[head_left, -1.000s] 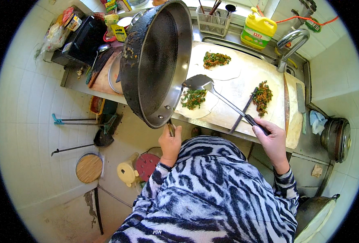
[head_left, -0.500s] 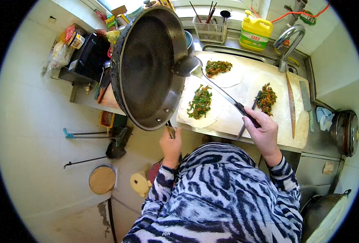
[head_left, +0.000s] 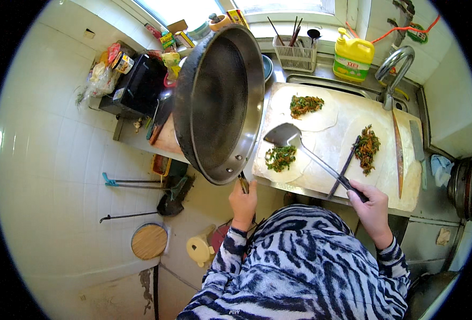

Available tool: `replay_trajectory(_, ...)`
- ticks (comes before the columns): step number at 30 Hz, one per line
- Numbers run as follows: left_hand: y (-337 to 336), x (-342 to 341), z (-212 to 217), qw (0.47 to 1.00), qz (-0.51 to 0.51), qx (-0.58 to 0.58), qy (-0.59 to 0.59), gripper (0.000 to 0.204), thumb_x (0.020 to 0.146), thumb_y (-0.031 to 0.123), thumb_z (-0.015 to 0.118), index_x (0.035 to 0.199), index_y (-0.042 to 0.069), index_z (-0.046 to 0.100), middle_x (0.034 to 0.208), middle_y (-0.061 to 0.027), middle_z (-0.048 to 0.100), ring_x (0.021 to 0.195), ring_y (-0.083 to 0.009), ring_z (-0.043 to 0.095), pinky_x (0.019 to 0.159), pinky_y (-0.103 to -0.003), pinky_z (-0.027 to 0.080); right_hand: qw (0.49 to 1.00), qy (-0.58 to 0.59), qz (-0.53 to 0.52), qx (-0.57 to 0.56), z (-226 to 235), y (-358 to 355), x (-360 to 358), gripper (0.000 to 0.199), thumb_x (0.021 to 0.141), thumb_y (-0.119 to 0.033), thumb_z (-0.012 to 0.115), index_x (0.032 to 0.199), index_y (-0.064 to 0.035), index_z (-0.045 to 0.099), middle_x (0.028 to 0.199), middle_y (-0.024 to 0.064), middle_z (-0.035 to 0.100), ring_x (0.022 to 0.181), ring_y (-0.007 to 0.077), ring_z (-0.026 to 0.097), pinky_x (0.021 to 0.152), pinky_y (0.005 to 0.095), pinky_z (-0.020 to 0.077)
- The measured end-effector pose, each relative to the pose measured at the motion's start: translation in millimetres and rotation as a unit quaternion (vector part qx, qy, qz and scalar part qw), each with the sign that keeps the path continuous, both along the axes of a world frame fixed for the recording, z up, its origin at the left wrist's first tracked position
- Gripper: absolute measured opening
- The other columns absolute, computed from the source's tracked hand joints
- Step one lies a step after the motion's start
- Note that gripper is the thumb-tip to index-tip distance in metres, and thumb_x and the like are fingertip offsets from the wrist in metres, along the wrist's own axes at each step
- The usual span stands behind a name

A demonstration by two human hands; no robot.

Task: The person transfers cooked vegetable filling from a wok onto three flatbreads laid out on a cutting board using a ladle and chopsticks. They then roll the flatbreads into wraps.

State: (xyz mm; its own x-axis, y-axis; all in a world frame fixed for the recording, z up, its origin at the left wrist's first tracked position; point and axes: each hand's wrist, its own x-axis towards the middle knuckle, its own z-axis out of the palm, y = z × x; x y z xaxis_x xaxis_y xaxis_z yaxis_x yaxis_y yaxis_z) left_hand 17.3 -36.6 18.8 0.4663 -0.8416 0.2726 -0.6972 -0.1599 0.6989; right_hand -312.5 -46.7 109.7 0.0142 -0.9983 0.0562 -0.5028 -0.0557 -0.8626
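My left hand (head_left: pixel 243 204) grips the handle of a large dark frying pan (head_left: pixel 220 106), tilted up nearly on its side at the left end of the board. In my right hand (head_left: pixel 372 207) is the black handle of a metal spatula (head_left: pixel 321 160); its blade hangs over the near-left filling. Three thin rounds of dough lie on a floured board (head_left: pixel 332 152), each bearing a heap of chopped green and orange filling: near left (head_left: pixel 280 158), far left (head_left: pixel 306 106) and right (head_left: pixel 367 150). Dark chopsticks (head_left: pixel 343 168) lie by the right heap, passing under the spatula handle.
A thin rolling pin (head_left: pixel 398 154) lies along the board's right side. Beyond the board are a sink with a tap (head_left: pixel 396 72), a yellow jug (head_left: pixel 352 56) and a white utensil basket (head_left: pixel 295 56). A black appliance (head_left: pixel 142 82) stands at left, a lidded pot (head_left: pixel 462 189) at right.
The spatula blade has moved from the pan's rim to over the near-left filling. The pan has turned more edge-on. The whole view has shifted, so the scene sits lower and further right.
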Motion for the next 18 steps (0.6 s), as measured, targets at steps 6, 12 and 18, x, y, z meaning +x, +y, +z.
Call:
replay_trajectory(6, 2.6, -1.4, -14.0, 0.986, 0.007, 0.038, 0.161, 0.023, 0.089, 0.020, 0.071, 0.083, 0.002, 0.058, 0.064, -0.0130, 0.058, 0.055, -0.0264, 0.060, 0.054, -0.039, 0.047, 0.985, -0.131, -0.052, 0.095, -11.5, 2.0, -8.0, 0.025, 0.090, -0.009, 0.070, 0.113, 0.0026, 0.071, 0.094, 0.0037, 0.072, 0.082, 0.0074, 0.063, 0.074, 0.0228, 0.0504)
replay_trajectory(12, 1.7, -25.2, 19.5, 0.939, -0.033, 0.015, 0.342, 0.018, 0.097, 0.013, 0.063, 0.085, 0.005, 0.051, 0.058, 0.0004, 0.052, 0.043, -0.0082, 0.049, 0.041, -0.026, 0.038, 0.971, -0.220, -0.055, 0.076, -22.9, 3.8, 5.4, 0.027, 0.091, -0.008, 0.069, 0.116, 0.0035, 0.069, 0.099, 0.0042, 0.071, 0.087, 0.0075, 0.062, 0.079, 0.0226, 0.0497)
replay_trajectory(18, 4.2, -32.5, 29.2, 0.919, -0.062, 0.004, 0.390, 0.016, 0.099, 0.011, 0.059, 0.088, 0.003, 0.050, 0.059, -0.0003, 0.049, 0.043, -0.0086, 0.046, 0.040, -0.026, 0.037, 0.965, -0.246, -0.078, 0.050, -29.6, -4.8, 6.4, 0.028, 0.091, -0.009, 0.070, 0.117, 0.0029, 0.069, 0.099, 0.0042, 0.071, 0.087, 0.0074, 0.062, 0.078, 0.0224, 0.0495)
